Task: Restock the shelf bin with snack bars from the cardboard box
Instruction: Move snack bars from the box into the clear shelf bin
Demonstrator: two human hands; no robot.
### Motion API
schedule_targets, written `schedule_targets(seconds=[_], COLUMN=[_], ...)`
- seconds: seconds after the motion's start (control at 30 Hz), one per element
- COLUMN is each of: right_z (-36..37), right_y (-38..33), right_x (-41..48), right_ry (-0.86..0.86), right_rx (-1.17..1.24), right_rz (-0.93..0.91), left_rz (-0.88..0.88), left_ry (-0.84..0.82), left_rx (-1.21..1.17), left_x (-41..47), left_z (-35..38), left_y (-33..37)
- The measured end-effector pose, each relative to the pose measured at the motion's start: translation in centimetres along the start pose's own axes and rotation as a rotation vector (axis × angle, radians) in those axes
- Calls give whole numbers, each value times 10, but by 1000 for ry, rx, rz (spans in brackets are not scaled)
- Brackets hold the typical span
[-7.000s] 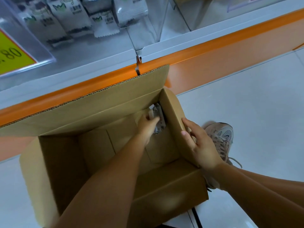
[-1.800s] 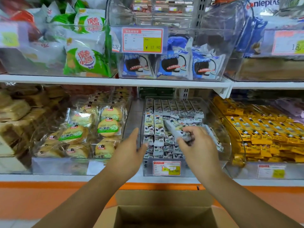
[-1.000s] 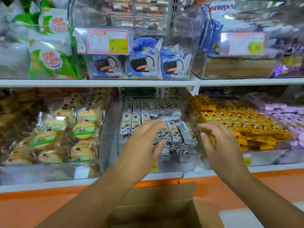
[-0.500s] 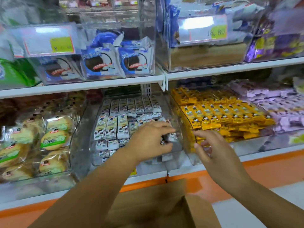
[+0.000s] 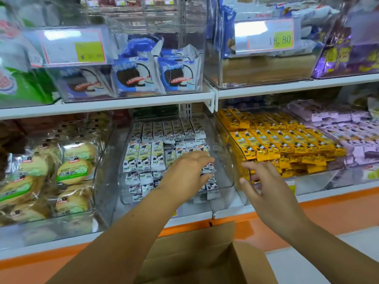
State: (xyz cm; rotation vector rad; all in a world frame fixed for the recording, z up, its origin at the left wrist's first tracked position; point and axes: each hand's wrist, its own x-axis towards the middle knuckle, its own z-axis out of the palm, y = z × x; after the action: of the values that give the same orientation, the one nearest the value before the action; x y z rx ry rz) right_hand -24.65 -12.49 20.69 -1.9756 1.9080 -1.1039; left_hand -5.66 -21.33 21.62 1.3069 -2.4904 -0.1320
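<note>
The left hand reaches into the clear, round-cornered plastic shelf bin, its fingers laid loosely flat over the small, glossy white-and-green foil-wrapped snack bars stacked in neat rows. The right hand hovers beside the bin, fingers spread and holding nothing. The brown corrugated cardboard box stands below the shelf, flaps up.
</note>
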Motion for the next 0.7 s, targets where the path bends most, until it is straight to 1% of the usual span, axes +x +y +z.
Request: schedule_targets(seconds=[0.27,0.4,0.47,0.57,0.63,0.7], right_z=[1,3,5,12,22,34], right_y=[-3,-5,-9,-26,-40,-52], right_x=[1,3,4,7,8,10], right_ry=[3,77,135,161,98,9], right_rx=[-22,-60,-85,-130,-144,-184], right_rz=[-6,-30,-74,-233,-331,-367], left_rz=[-6,11,26,43,20,-54], left_ry=[-32,-8,32,148,255,304], left_rx=[2,-23,-43,-36,-3,57], left_x=[2,-2,-13,-41,-58,-71], left_z=[3,-4,-15,-38,-51,-59], left_y=[-6,-4,-2,-6,-18,-37])
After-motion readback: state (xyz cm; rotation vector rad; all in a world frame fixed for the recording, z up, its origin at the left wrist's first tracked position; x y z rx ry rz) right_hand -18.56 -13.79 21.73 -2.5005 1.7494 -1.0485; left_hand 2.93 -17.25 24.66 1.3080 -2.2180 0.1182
